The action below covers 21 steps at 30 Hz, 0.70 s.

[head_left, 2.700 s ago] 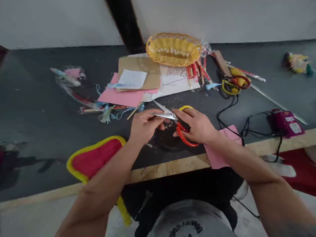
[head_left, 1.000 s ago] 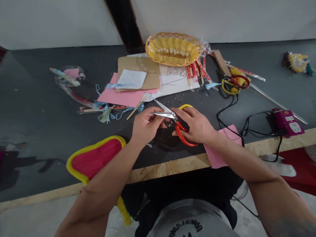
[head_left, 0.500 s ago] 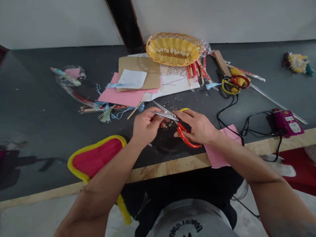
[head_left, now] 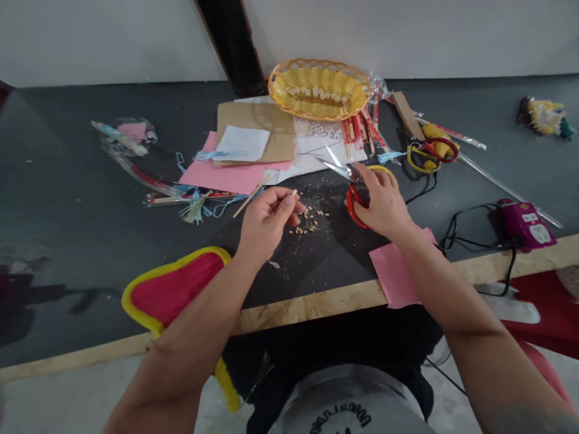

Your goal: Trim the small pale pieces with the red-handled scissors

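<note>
Between thumb and forefinger, my left hand (head_left: pixel 270 220) pinches a small pale stick (head_left: pixel 294 193), most of it hidden by the fingers. My right hand (head_left: pixel 382 202) holds scissors (head_left: pixel 342 171) with red and yellow handles, their blades parted and pointing up and left, apart from the left hand. Small pale cut bits (head_left: pixel 307 224) lie scattered on the dark table between the hands. A thin wooden stick (head_left: pixel 248 201) lies just left of my left hand.
A yellow woven basket (head_left: pixel 319 108) with white bits stands at the back, near papers (head_left: pixel 253 179) and red-wrapped sticks. Other scissors (head_left: pixel 432 155) lie right. A purple device (head_left: pixel 527 226) with black cables sits far right. A red, yellow-edged piece (head_left: pixel 181 286) lies front left.
My right hand has moved up and right with the scissors, away from my left hand. The scattered bits between the hands now show more fully.
</note>
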Each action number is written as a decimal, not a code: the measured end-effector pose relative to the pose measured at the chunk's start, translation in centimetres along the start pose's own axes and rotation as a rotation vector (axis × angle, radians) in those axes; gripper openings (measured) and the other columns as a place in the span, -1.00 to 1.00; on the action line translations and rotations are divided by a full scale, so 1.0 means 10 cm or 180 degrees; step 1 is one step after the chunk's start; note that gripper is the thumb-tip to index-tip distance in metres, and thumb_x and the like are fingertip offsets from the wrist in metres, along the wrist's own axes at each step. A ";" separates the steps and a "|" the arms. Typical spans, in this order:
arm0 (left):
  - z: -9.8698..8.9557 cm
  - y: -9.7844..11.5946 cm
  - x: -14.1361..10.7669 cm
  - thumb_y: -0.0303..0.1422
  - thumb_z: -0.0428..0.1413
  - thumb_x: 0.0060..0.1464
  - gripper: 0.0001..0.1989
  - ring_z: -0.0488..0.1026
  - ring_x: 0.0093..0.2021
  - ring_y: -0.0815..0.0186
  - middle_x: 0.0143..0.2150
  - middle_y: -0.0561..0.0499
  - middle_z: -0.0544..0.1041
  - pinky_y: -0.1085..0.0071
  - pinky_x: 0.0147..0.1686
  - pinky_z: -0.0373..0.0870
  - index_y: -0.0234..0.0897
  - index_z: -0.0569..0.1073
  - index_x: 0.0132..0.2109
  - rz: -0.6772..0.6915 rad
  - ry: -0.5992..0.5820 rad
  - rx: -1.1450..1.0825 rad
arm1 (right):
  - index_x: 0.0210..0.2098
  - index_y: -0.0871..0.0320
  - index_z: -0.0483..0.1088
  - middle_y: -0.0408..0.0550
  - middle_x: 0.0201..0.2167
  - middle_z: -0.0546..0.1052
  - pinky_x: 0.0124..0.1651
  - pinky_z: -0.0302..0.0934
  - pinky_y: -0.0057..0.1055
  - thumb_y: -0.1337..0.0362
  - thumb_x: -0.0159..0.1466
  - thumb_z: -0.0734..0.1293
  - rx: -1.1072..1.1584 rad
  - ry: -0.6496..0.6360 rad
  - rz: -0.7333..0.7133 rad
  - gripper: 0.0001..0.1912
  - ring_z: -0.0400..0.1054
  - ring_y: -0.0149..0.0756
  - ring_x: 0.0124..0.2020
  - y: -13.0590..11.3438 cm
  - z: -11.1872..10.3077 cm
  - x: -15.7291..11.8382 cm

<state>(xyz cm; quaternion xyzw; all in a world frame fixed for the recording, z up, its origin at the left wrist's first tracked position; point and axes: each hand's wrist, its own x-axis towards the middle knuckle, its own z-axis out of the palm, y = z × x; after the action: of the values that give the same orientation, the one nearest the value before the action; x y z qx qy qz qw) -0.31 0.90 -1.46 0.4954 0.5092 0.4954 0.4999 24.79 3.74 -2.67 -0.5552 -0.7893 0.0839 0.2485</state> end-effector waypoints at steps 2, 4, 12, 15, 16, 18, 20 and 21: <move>0.00 -0.01 -0.01 -0.14 0.25 0.13 -0.73 0.47 -0.53 0.43 -0.33 -0.05 0.65 0.50 -0.49 0.45 -0.27 0.53 -0.19 -0.0054 -0.0181 0.0064 | 0.36 0.18 0.17 0.25 0.06 0.45 0.18 0.20 0.28 0.20 0.25 0.32 -0.0121 0.0015 0.0206 -0.29 0.30 0.20 0.12 0.11 0.01 0.02; 0.01 -0.02 -0.02 -0.17 0.23 0.15 -0.75 0.50 -0.49 0.40 -0.30 -0.06 0.66 0.48 -0.46 0.46 -0.27 0.55 -0.17 -0.0039 -0.0353 0.0299 | 0.34 0.26 0.21 0.28 0.04 0.49 0.16 0.21 0.26 0.23 0.22 0.33 -0.0242 -0.0006 0.0230 -0.29 0.32 0.20 0.10 0.16 0.00 0.03; 0.02 0.03 -0.06 -0.38 0.24 0.12 -0.92 0.55 -0.22 0.28 -0.24 -0.03 0.63 0.38 -0.15 0.46 -0.15 0.65 -0.26 0.1136 -0.0419 0.1777 | -0.23 0.12 0.52 -0.01 -0.29 0.58 -0.08 0.33 -0.23 0.12 0.41 0.23 0.1153 -0.0046 -0.0240 -0.71 0.43 -0.22 -0.22 -0.21 -0.13 -0.01; 0.02 0.03 -0.07 -0.37 0.25 0.11 -0.91 0.56 -0.23 0.28 -0.25 -0.01 0.63 0.39 -0.17 0.46 -0.11 0.67 -0.24 0.1253 -0.0412 0.1927 | -0.26 0.17 0.49 -0.13 -0.44 0.49 -0.38 0.19 -0.45 -0.02 0.37 0.28 0.2161 -0.0738 -0.0022 -0.62 0.30 -0.40 -0.44 -0.40 -0.09 -0.07; 0.02 0.04 -0.08 -0.37 0.25 0.12 -0.91 0.56 -0.24 0.28 -0.26 0.00 0.62 0.39 -0.19 0.46 -0.10 0.67 -0.24 0.1282 -0.0410 0.1975 | -0.28 0.18 0.48 -0.17 -0.49 0.44 -0.44 0.12 -0.48 -0.06 0.36 0.29 0.2352 -0.0937 0.0064 -0.59 0.24 -0.44 -0.49 -0.44 -0.07 -0.09; 0.03 0.05 -0.10 -0.35 0.24 0.13 -0.91 0.55 -0.25 0.29 -0.26 0.01 0.62 0.40 -0.20 0.45 -0.08 0.67 -0.24 0.1322 -0.0411 0.2073 | -0.31 0.20 0.47 -0.22 -0.55 0.35 -0.49 0.02 -0.50 -0.09 0.33 0.30 0.2551 -0.1201 0.0210 -0.56 0.14 -0.48 -0.52 -0.49 -0.05 -0.11; 0.04 0.06 -0.12 -0.35 0.23 0.15 -0.90 0.55 -0.25 0.29 -0.25 0.01 0.62 0.40 -0.20 0.45 -0.08 0.67 -0.24 0.1334 -0.0444 0.2142 | -0.30 0.21 0.48 -0.23 -0.54 0.33 -0.48 0.00 -0.49 -0.06 0.33 0.30 0.2609 -0.1297 0.0288 -0.58 0.11 -0.48 -0.52 -0.50 -0.04 -0.11; 0.05 0.07 -0.13 -0.35 0.22 0.16 -0.89 0.55 -0.25 0.30 -0.25 0.01 0.62 0.41 -0.20 0.45 -0.08 0.67 -0.24 0.1336 -0.0467 0.2155 | -0.29 0.21 0.49 -0.22 -0.53 0.34 -0.46 0.01 -0.49 -0.03 0.33 0.31 0.2626 -0.1307 0.0297 -0.61 0.12 -0.48 -0.51 -0.50 -0.04 -0.11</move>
<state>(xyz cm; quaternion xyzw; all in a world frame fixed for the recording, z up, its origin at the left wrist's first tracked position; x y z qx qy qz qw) 0.22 -0.41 -0.72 0.7593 0.4943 0.3542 0.2315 21.10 0.88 -0.65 -0.4167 -0.6970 0.5103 0.2831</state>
